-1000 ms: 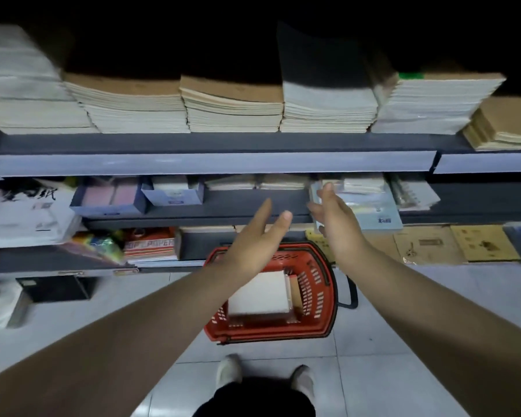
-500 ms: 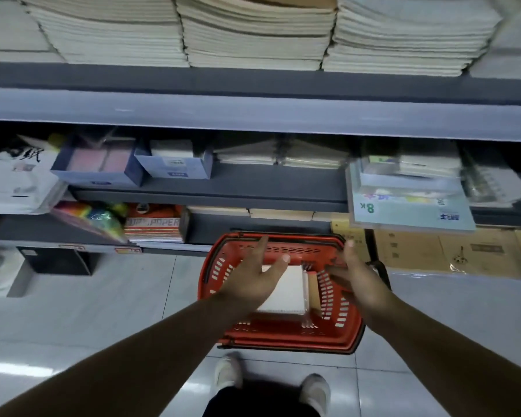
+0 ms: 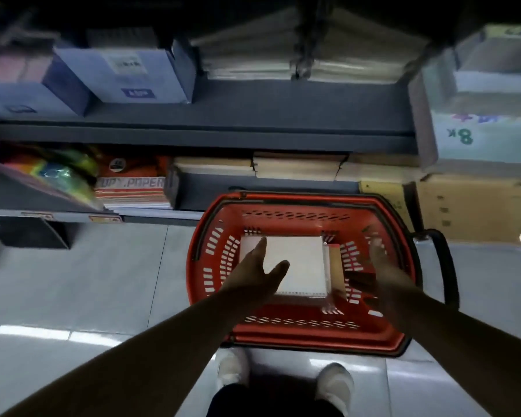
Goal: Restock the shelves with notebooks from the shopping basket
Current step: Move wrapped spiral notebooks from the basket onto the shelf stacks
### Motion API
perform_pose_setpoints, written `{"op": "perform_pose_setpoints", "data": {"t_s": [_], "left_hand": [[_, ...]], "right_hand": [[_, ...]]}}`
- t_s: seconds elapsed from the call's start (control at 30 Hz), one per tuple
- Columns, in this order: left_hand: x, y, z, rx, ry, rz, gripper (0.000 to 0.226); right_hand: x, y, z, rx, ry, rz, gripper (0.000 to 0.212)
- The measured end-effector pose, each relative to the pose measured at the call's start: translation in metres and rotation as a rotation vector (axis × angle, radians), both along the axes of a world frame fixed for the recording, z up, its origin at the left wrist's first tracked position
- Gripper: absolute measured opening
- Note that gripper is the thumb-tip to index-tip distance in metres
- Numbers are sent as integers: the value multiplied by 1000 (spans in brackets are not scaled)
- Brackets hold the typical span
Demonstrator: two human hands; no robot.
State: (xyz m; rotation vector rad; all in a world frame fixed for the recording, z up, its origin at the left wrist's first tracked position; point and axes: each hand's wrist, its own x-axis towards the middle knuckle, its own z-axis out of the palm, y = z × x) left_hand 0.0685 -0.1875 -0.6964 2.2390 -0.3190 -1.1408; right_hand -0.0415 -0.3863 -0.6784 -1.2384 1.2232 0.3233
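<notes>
Left hand [image 3: 259, 272] released, fingers spread over the left edge of the flat white spiral-bound notebook [image 3: 301, 263], which lies mid-bottom in the red plastic shopping basket [image 3: 283, 335]. Right hand [image 3: 382, 263] blurred near the right wall, looks released and empty. Likely stiff, light, smooth cover: clamp opposite side edges, fingers underneath.

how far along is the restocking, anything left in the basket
The shelves already carry stacks; which are new is unclear. In hand: nothing yet, the left hand and right hand hover open over the notebooks in the basket. Left: that whole stack, not yet lifted.
</notes>
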Motion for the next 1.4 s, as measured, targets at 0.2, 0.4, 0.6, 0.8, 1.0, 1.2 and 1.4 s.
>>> {"op": "perform_pose_setpoints", "data": {"t_s": [0.2,0.4,0.6,0.8,1.0,1.2,1.4], "left_hand": [[-6,1,-56,37,45,-27,78],[-8,-1,-102,83,35,-111,78],[-10,2,-146,215,-23,-321,77],[-8,3,-188,312,-85,-444,80],[-2,-10,-231,315,-208,-590,80],[-5,-16,-258,331,-291,-681,90],[-9,-17,-259,362,-340,-760,101]], "right_hand": [[-1,-4,-57,-30,33,-27,65],[4,-7,-97,0,72,-51,58],[-2,-7,-143,45,83,-68,56],[-5,-10,-193,41,145,12,66],[-3,-8,-238,-11,154,28,59],[-6,-9,-263,19,174,38,64],[-1,-12,-269,71,167,8,67]]}}
